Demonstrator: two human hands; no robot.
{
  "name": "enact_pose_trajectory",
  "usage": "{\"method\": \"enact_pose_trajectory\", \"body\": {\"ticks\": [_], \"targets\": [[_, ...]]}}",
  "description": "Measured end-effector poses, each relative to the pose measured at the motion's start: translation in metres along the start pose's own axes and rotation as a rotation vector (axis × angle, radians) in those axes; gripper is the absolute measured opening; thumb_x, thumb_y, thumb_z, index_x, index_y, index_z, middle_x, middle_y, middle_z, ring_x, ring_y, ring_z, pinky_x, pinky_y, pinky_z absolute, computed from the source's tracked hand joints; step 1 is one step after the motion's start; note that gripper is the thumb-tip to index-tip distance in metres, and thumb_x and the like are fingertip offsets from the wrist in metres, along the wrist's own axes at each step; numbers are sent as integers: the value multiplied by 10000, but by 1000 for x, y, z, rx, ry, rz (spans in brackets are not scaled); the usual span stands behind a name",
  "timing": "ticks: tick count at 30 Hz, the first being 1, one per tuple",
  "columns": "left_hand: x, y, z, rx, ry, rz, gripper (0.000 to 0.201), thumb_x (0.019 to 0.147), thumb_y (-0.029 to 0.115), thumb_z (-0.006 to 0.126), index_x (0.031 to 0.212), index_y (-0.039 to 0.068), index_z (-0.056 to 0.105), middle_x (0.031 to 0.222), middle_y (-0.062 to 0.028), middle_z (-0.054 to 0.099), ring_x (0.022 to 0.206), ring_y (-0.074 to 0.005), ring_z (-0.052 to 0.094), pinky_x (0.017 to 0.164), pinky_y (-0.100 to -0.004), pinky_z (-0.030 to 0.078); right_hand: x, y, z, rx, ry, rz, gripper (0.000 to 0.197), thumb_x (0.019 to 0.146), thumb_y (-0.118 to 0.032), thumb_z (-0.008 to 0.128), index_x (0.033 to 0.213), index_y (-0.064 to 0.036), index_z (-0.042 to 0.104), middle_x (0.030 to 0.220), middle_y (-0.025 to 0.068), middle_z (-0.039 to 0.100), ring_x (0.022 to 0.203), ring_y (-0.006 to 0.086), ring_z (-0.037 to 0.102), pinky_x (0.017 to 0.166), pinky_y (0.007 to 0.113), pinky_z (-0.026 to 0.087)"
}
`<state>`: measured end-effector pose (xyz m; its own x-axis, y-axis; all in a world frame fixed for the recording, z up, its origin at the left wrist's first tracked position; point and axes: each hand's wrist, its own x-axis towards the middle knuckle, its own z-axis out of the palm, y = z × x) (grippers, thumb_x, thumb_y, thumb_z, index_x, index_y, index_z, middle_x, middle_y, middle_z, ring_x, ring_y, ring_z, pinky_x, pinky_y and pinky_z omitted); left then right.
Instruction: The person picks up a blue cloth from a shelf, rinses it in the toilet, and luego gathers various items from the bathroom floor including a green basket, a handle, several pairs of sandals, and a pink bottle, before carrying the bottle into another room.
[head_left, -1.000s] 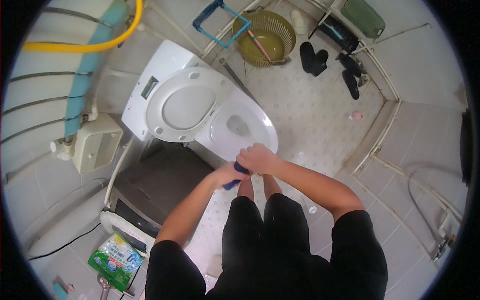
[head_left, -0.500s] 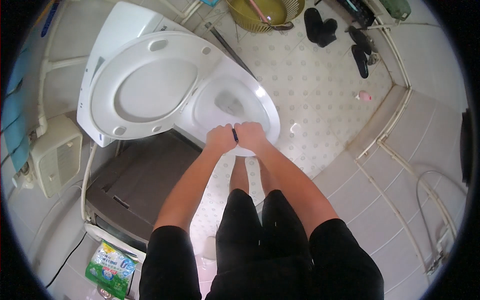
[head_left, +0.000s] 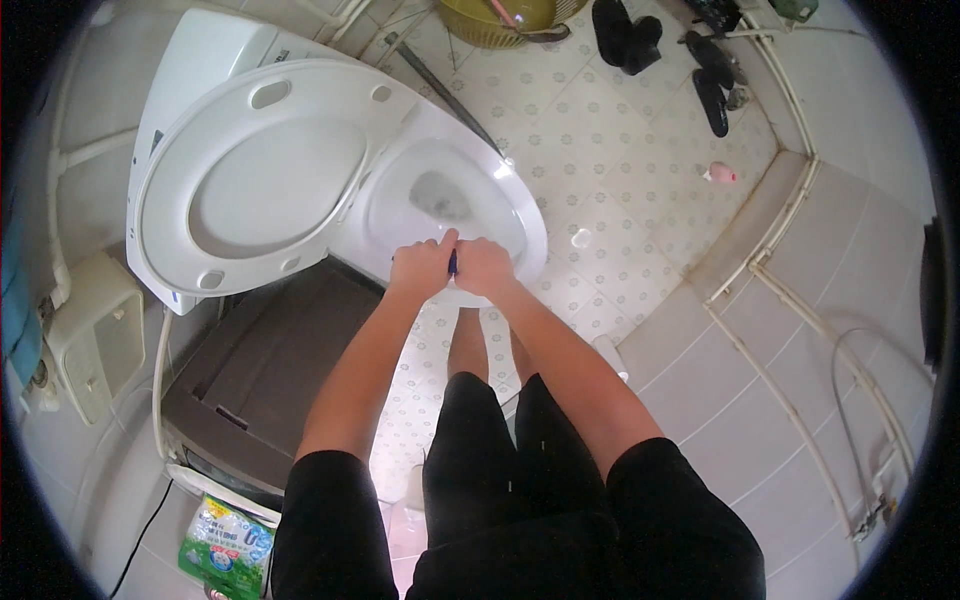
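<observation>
My left hand (head_left: 420, 270) and my right hand (head_left: 484, 268) are side by side over the near rim of the white toilet bowl (head_left: 533, 235). Both are closed around a narrow dark blue thing (head_left: 453, 263), most of it hidden by my fingers, so its kind does not show. One left finger sticks up at the inner side, beside the right hand. The bowl is uncovered, with a little water at its bottom. Its white seat and lid (head_left: 275, 185) are raised against the tank (head_left: 190, 75).
A brown, flat-topped appliance (head_left: 270, 370) stands left of the bowl, with a green detergent bag (head_left: 228, 545) nearer me. Black slippers (head_left: 627, 38), a yellow basket (head_left: 480, 25) and a small pink item (head_left: 720, 173) lie on the tiled floor. Pipes (head_left: 785, 295) run along the right wall.
The view has shifted slightly, so the toilet and floor things sit further left. One left finger now points up, and the hands have moved slightly left in the picture.
</observation>
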<state>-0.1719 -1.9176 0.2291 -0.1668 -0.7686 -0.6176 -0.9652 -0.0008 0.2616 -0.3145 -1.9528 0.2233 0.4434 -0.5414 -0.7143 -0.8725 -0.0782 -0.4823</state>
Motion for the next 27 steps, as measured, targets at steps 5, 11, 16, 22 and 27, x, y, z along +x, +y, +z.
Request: {"method": "enact_pose_trajectory", "body": {"ticks": [5, 11, 16, 22, 27], "targets": [[-3, 1, 1, -87, 166, -42, 500, 709, 248, 756, 1161, 154, 564, 758, -103, 661, 690, -317, 670, 621, -453, 521, -7, 10, -2, 96, 125, 71, 343, 704, -107, 685, 1039, -81, 619, 992, 162, 669, 886, 363, 655, 740, 444, 542], [-26, 7, -18, -1408, -464, -614, 281, 802, 238, 666, 1022, 96, 566, 645, -27, 556, 499, -167, 526, 446, -300, 408, -51, 17, -33, 157, 495, -283, 601, 722, -1, 637, 1301, -118, 527, 1316, 135, 546, 1133, 342, 586, 917, 436, 494], [-67, 10, -17, -2484, -967, -450, 244, 857, 290, 594, 974, 83, 538, 594, -1, 402, 462, -119, 369, 416, -249, 283, -63, 39, -35, -108, 629, -644, 497, 762, -25, 616, 1234, -182, 595, 1408, 80, 514, 1289, 307, 500, 1042, 482, 412], [-95, 56, -18, -2818, -1319, 251, 265, 830, 273, 592, 881, 17, 542, 524, -15, 416, 378, -118, 357, 359, -247, 299, -61, 15, -51, 44, 679, -1183, 382, 793, -139, 635, 1170, -195, 621, 1389, 128, 528, 1232, 324, 550, 1042, 523, 422], [-95, 52, -28, -2700, -1352, 274, 327, 772, 303, 671, 794, 6, 536, 489, -6, 418, 354, -109, 367, 356, -229, 294, -61, -16, -71, 10, 684, -1167, 405, 759, -129, 633, 1164, -119, 606, 1247, 137, 590, 1109, 305, 610, 909, 418, 517]]}}
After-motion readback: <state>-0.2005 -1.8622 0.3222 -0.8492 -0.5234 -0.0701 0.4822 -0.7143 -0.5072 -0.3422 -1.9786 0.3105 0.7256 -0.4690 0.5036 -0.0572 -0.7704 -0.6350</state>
